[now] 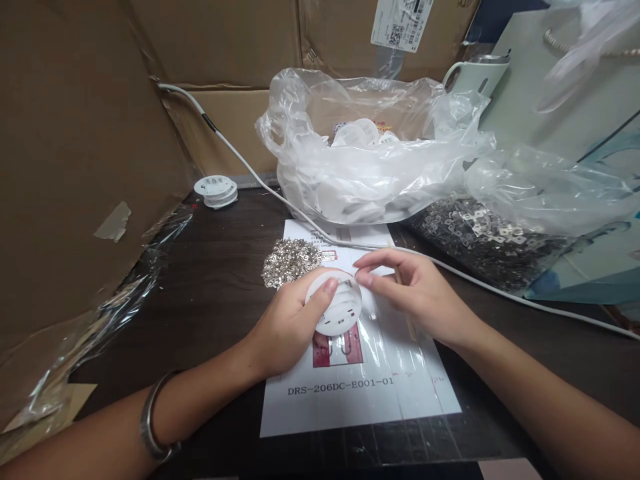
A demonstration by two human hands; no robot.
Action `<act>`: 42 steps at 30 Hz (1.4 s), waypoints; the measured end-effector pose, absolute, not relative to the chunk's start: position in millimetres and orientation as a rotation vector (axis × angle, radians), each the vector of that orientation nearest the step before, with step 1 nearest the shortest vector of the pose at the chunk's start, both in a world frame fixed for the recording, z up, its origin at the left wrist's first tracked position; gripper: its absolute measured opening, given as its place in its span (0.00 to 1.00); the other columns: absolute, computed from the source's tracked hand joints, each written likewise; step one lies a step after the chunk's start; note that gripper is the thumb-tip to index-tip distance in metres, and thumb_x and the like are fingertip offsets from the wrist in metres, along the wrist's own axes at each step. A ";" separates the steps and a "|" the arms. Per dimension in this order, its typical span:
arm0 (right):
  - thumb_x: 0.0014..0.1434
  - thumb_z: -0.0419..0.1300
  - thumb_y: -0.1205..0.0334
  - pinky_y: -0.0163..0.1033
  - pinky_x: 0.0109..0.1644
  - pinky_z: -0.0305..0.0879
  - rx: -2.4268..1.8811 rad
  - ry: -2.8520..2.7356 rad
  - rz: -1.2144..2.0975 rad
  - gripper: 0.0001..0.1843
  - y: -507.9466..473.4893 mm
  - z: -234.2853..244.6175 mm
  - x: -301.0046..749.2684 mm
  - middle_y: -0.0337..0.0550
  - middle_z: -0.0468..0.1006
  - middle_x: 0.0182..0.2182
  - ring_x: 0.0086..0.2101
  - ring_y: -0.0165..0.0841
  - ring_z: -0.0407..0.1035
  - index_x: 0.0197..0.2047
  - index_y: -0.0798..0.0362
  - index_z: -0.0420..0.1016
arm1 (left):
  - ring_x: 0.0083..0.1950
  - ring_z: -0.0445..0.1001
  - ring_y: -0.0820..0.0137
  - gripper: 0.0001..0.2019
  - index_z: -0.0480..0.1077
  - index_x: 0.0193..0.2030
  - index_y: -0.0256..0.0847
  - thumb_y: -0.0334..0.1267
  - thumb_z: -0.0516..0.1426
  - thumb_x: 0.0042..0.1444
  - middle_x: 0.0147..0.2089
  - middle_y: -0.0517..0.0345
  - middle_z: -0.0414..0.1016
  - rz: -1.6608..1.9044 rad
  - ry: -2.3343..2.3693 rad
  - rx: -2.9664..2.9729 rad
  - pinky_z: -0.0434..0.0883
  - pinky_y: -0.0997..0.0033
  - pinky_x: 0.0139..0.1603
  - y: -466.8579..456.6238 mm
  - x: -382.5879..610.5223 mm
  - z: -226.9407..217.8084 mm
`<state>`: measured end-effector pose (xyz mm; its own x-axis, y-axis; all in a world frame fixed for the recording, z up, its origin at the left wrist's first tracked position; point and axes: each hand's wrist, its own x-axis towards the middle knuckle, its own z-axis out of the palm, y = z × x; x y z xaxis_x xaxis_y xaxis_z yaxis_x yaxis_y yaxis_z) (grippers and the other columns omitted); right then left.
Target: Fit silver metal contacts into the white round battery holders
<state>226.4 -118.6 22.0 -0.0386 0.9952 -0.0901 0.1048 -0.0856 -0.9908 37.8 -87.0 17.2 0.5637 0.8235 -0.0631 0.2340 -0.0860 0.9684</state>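
My left hand [293,320] grips a round white plastic disc [345,313] with small slots, its thumb pressed on the upper face. One small metal piece appears near the disc's upper edge. At the disc's right edge, the thumb and forefinger of my right hand [405,283] are pinched together; whatever they hold is too small to make out. A thin tan stick [412,329] shows below my right hand, and I cannot tell if the other fingers hold it. Just beyond my left hand lies a pile of small metal clips [291,261].
Under my hands is a printed sheet [320,410]. A clear bag [370,180] of white discs stands behind, with a bag of metal pieces [493,233] to its right. Stacked discs [216,191] sit back left. A white cable [240,157] crosses the table; cardboard walls [75,133] enclose it.
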 end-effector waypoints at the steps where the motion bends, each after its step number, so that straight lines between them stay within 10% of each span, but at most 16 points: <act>1: 0.55 0.64 0.53 0.30 0.21 0.54 -1.326 -1.249 1.223 0.16 -118.7 23.3 229.2 0.41 0.73 0.34 0.20 0.20 0.58 0.42 0.55 0.73 | 0.29 0.72 0.70 0.15 0.70 0.46 0.37 0.46 0.51 0.62 0.31 0.56 0.75 0.638 0.903 1.571 0.72 0.71 0.31 -86.4 37.9 16.8; 5: 0.57 0.62 0.50 0.34 0.26 0.67 -1.219 -1.166 1.202 0.23 -119.1 24.4 237.4 0.47 0.70 0.44 0.28 0.27 0.68 0.51 0.53 0.66 | 0.18 0.68 0.75 0.15 0.68 0.47 0.37 0.44 0.58 0.57 0.27 0.59 0.72 0.657 0.901 1.380 0.69 0.77 0.17 -84.0 38.2 17.2; 13: 0.52 0.63 0.53 0.33 0.21 0.64 -1.144 -0.996 1.476 0.30 -118.9 27.7 234.6 0.37 0.66 0.30 0.24 0.27 0.63 0.55 0.52 0.60 | 0.21 0.70 0.76 0.13 0.67 0.46 0.40 0.43 0.59 0.57 0.28 0.61 0.72 0.690 0.846 1.315 0.73 0.78 0.20 -81.8 36.4 14.0; 20: 0.63 0.50 0.44 0.30 0.16 0.45 -1.200 -1.048 1.357 0.21 -118.8 17.8 223.8 0.30 0.54 0.13 0.14 0.22 0.47 0.31 0.53 0.65 | 0.16 0.65 0.78 0.12 0.68 0.41 0.37 0.43 0.59 0.56 0.25 0.62 0.70 0.596 0.937 1.385 0.66 0.80 0.14 -82.8 38.2 16.2; 28: 0.60 0.60 0.52 0.30 0.25 0.65 -1.225 -1.149 1.225 0.15 -121.6 15.8 213.1 0.43 0.76 0.29 0.22 0.25 0.68 0.37 0.58 0.74 | 0.35 0.72 0.72 0.09 0.71 0.40 0.35 0.39 0.59 0.57 0.36 0.55 0.76 0.640 0.947 1.562 0.70 0.77 0.35 -79.1 37.6 12.5; 42: 0.60 0.60 0.54 0.31 0.33 0.74 -1.236 -1.167 1.154 0.13 -121.9 7.0 209.2 0.44 0.79 0.32 0.30 0.28 0.75 0.35 0.56 0.78 | 0.34 0.74 0.71 0.10 0.71 0.41 0.35 0.40 0.58 0.57 0.37 0.54 0.77 0.618 1.011 1.533 0.72 0.77 0.32 -80.1 38.8 14.0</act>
